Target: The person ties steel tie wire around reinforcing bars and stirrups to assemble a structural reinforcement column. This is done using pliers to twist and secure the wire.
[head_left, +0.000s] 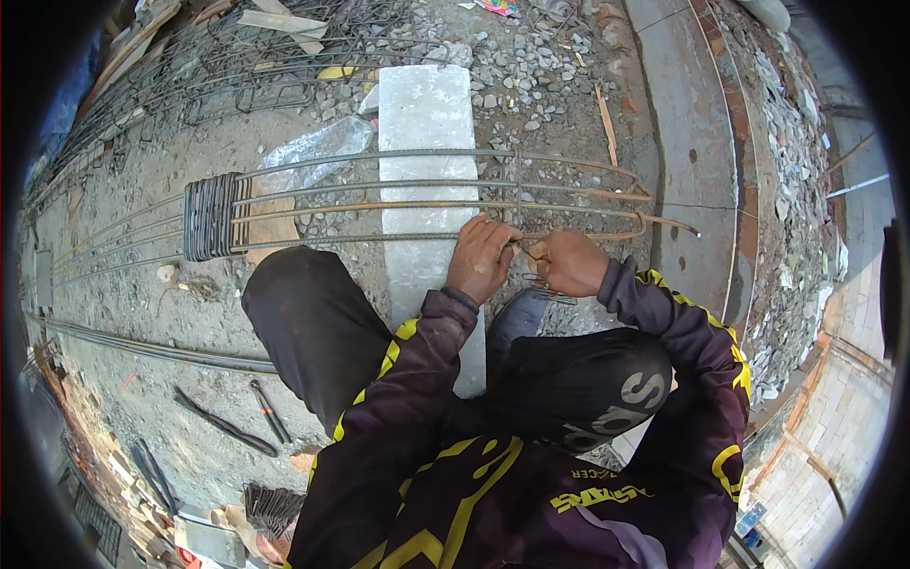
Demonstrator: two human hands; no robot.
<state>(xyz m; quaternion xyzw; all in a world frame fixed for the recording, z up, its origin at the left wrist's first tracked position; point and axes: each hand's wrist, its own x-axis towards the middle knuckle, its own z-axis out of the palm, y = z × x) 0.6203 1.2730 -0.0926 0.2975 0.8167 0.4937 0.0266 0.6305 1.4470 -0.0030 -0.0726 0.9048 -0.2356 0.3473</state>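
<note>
Several long ribbed steel bars (332,203) run left to right in front of me. Around them, near their right part, stands a single steel stirrup (518,190). At the nearest bar, my left hand (482,258) is closed, its fingers pinched beside the stirrup's lower corner. Facing it, my right hand (571,263) is closed too, thumb and finger pressed together. A thin dark wire (525,249) shows between the two sets of fingertips; its ends are hidden. Farther left, a tight bundle of stirrups (212,216) hangs around the same bars.
A pale concrete slab (427,114) lies beneath the bars, between my knees. Clear plastic sheet (318,142) lies beyond them. Pliers-like tools (270,411) rest on the ground at lower left. More bent steel (256,85) is piled at far left, and a concrete ledge (697,142) borders the right.
</note>
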